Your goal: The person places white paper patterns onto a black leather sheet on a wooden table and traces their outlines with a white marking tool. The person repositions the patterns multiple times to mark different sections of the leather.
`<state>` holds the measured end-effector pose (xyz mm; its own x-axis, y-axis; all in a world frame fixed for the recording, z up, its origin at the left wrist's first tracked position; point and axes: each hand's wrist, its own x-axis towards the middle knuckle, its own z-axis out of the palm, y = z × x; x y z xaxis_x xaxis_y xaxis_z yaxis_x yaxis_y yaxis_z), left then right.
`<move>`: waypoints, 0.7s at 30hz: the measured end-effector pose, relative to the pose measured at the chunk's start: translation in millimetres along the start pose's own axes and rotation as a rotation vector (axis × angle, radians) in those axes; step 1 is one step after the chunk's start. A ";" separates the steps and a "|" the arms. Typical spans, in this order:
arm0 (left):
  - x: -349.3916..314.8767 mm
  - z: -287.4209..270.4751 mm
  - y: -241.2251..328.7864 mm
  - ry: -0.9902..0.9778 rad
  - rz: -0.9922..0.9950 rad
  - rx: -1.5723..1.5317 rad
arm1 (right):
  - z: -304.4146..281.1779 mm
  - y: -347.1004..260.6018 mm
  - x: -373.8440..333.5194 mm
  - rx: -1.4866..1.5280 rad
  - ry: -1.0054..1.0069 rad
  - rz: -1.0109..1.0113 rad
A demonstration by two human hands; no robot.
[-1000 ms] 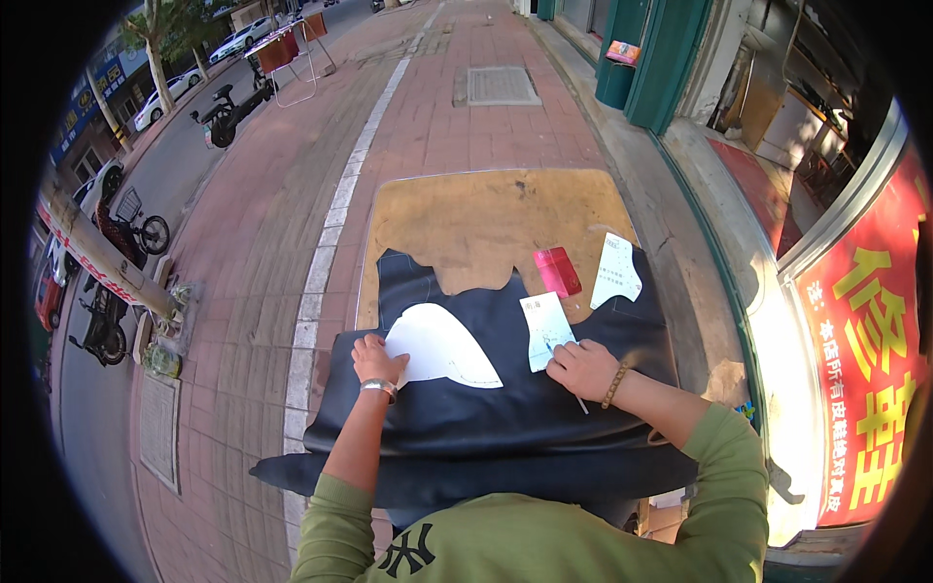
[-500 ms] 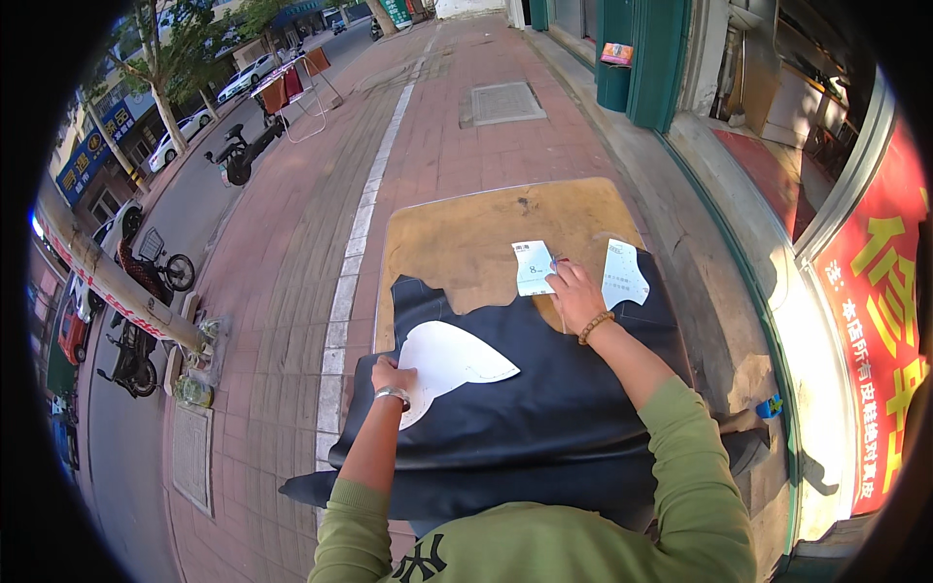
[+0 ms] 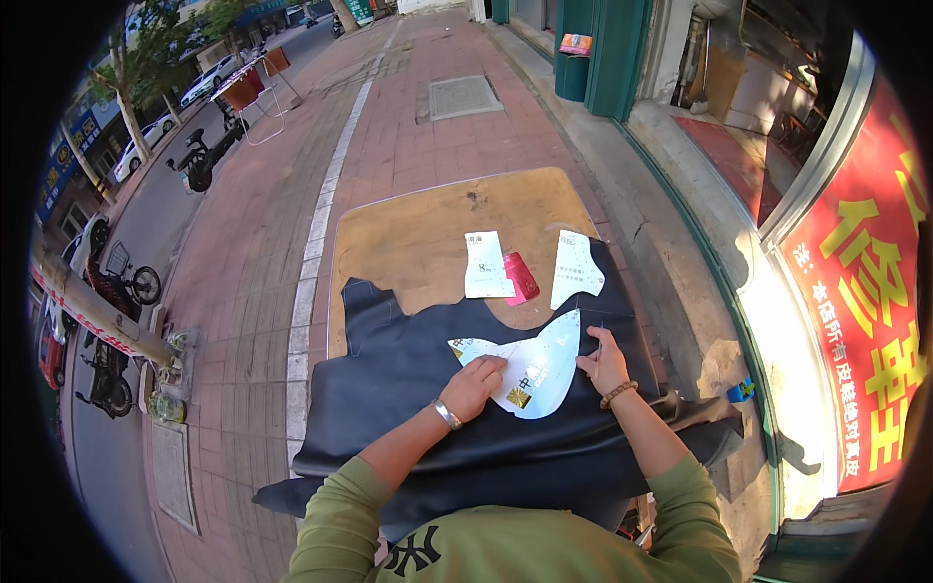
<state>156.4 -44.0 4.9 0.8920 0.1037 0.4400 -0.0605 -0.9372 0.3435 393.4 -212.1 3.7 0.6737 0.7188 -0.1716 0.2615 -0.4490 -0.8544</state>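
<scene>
A curved white card pattern (image 3: 546, 374) with printing and a gold patch lies on a black sheet (image 3: 389, 408), probably leather. My left hand (image 3: 473, 387) rests over its left part, fingers laid out on the card. At the pattern's right edge, my right hand (image 3: 606, 363) is closed in a pinch on a thin pen-like tool (image 3: 601, 326), its tip small and hard to make out. Beyond lie a white card piece (image 3: 486, 260), a red card (image 3: 522, 278) partly beneath it, and another cut card (image 3: 575, 270) that overlaps the sheet.
The sheet drapes over a tan-topped table (image 3: 408, 233) on a brick pavement (image 3: 253, 291). A doorway step and a red sign (image 3: 855, 330) stand to the right. On the left are a pole (image 3: 107, 311), parked bikes (image 3: 107, 379) and a drying rack (image 3: 258, 92).
My right hand has come back from the small card with a thin tool, uncovering the red card. The large pattern has moved right and turned over to its printed side, my left hand with it.
</scene>
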 end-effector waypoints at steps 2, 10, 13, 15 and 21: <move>-3.6 13.6 -9.8 -0.062 -0.067 -0.006 | 5.0 0.9 7.0 -0.191 0.062 -0.237; -10.4 16.6 -10.4 -0.165 -0.258 0.204 | 10.6 -13.6 4.9 -0.713 0.081 -0.406; -11.3 17.0 -3.4 -0.191 -0.366 0.252 | 17.8 -10.7 5.7 -0.848 0.139 -0.495; -12.1 16.8 -2.1 -0.184 -0.379 0.211 | 22.9 -7.1 7.3 -0.758 0.120 -0.501; -15.9 17.4 -5.4 -0.155 -0.369 0.126 | 29.0 -1.1 10.6 -0.640 0.040 -0.560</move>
<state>150.3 -46.3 -18.5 0.9011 0.3975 0.1734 0.3221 -0.8811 0.3462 380.2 -188.5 -11.5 0.3493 0.9105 0.2215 0.8959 -0.2552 -0.3635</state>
